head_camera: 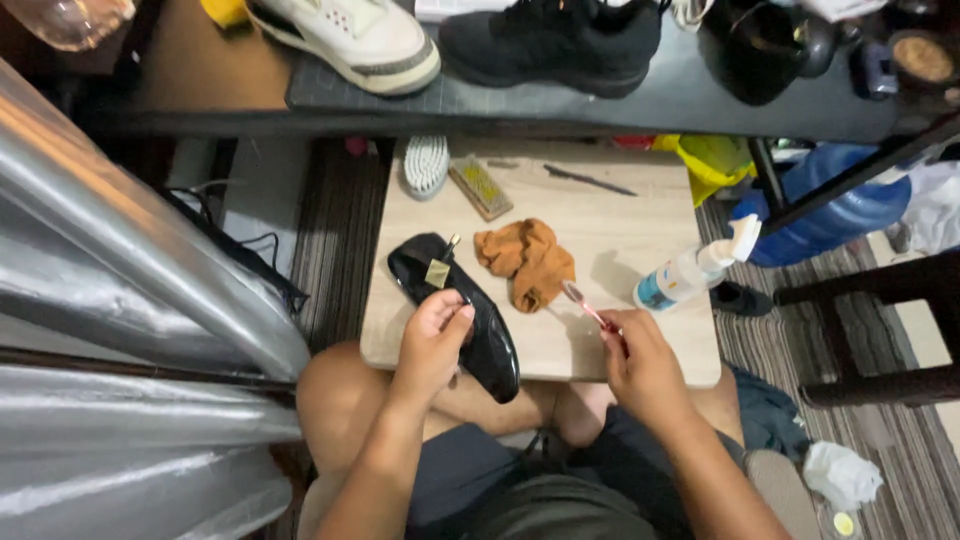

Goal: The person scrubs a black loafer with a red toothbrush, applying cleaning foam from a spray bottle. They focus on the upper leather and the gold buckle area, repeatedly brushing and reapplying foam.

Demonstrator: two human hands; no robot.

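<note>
My left hand (432, 340) grips a glossy black flat shoe (480, 330) with a gold buckle, held over the near edge of a low light-wood table (640, 240). My right hand (640, 365) holds a pink toothbrush (583, 303), its head pointing up and left toward an orange cloth (527, 260) crumpled on the table. A white spray bottle (695, 270) with a blue label lies just right of the toothbrush.
A white brush (426, 165), a wooden-backed brush (480, 186) and a thin dark tool (590, 180) lie at the table's far side. A dark shelf (560, 105) above carries a white sneaker (350, 40) and a black sneaker (555, 40). Silver sheeting (130, 290) fills the left; a blue jug (830, 210) stands right.
</note>
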